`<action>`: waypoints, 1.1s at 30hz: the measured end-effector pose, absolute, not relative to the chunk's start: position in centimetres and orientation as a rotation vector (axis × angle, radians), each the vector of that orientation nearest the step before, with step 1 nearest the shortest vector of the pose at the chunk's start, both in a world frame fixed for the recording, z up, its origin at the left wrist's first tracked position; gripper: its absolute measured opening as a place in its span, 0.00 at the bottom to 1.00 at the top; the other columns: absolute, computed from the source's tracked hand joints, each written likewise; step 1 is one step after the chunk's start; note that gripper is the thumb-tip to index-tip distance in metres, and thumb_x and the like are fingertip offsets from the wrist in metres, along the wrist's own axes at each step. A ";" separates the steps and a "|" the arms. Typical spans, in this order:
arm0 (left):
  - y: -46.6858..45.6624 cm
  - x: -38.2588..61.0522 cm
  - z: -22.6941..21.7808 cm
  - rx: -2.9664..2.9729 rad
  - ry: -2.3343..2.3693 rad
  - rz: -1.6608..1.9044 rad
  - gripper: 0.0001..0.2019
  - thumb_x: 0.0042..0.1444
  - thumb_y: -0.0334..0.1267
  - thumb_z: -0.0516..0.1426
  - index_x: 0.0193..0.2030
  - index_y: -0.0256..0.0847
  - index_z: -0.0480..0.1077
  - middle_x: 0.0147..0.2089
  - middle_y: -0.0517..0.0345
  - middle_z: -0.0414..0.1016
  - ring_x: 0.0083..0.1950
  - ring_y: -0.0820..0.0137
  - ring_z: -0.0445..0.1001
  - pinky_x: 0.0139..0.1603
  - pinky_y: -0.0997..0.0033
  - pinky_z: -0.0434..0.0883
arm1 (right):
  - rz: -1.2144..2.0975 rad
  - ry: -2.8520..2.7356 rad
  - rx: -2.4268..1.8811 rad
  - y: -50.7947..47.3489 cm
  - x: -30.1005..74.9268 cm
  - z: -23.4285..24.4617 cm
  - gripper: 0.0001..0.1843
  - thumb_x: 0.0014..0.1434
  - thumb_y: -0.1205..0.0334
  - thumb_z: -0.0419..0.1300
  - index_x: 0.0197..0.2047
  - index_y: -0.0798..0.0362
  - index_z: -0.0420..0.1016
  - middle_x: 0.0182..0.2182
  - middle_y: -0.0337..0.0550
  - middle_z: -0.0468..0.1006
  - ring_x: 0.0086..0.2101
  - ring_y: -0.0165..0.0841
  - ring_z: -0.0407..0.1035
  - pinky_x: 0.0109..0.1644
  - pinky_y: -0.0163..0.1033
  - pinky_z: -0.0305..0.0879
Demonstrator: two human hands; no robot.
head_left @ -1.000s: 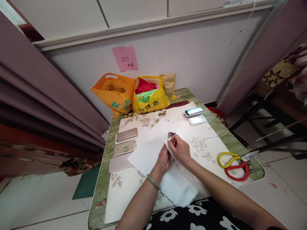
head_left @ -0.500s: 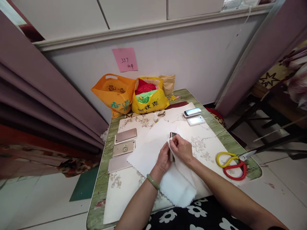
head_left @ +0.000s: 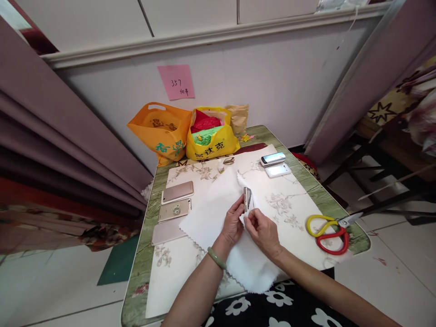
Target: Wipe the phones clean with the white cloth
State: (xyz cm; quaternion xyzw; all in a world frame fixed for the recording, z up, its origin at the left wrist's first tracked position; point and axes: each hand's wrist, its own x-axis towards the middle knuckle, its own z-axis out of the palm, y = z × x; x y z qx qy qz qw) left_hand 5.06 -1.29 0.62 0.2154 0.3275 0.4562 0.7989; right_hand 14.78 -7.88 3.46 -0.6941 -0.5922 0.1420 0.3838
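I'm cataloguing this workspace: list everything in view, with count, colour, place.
table: one, green, centre
sheet: one, cream, on table
device: one, silvery, left hand
cloth: at least one, white, table's middle
phones: at least five, pinkish, gold, silvery, white, table's sides
scissors: one, yellow-red handles, right edge
bags: two, orange and yellow, table's back
packet: one, tan, beside yellow bag
bottle: one, white, before yellow bag
glasses: one, dark, beside bottle
note: one, pink, wall
curtains: two, purple, sides
bracelet: one, green, left wrist
left hand: one, gripping device
right hand: one, pinching cloth
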 end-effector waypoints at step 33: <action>-1.4 5.0 1.3 0.578 0.581 0.957 0.27 0.47 0.31 0.66 0.56 0.41 0.72 0.62 0.46 0.70 0.63 0.59 0.67 0.64 0.62 0.61 | 0.321 -1.511 -1.715 -9.3 16.7 3.0 0.12 0.61 0.54 0.56 0.29 0.50 0.63 0.22 0.34 0.69 0.24 0.29 0.62 0.35 0.35 0.57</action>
